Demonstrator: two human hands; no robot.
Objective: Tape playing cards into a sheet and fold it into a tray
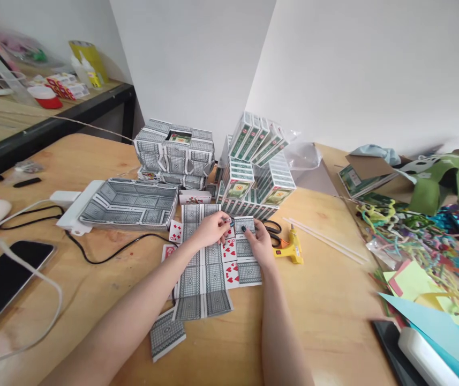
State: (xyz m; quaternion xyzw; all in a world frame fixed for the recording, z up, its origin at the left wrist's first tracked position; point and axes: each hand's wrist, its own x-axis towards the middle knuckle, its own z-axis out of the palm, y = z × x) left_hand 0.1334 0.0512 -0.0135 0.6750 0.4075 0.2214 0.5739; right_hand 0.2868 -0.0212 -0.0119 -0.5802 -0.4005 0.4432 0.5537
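A panel of joined playing cards (214, 271), mostly grey patterned backs up, lies on the table before me. My left hand (213, 229) reaches over it with the fingertips pinched together at its upper right; what is between them is too small to make out. At the right side, my right hand (260, 242) grips the edge of a card strip (249, 272), thumb on top. Red heart faces (230, 251) show between panel and strip. A loose card piece (167, 333) lies at the near left. Beside my right hand is a yellow glue gun (293, 246).
Behind stand a card-covered box (175, 147), an open card tray (133, 203) and stacked card packs (239, 177). Scissors (272, 230) and clear glue sticks (325, 238) lie right of the panel. A black cable (104, 260) and phone (8, 284) are at left, craft scraps (426, 236) at right.
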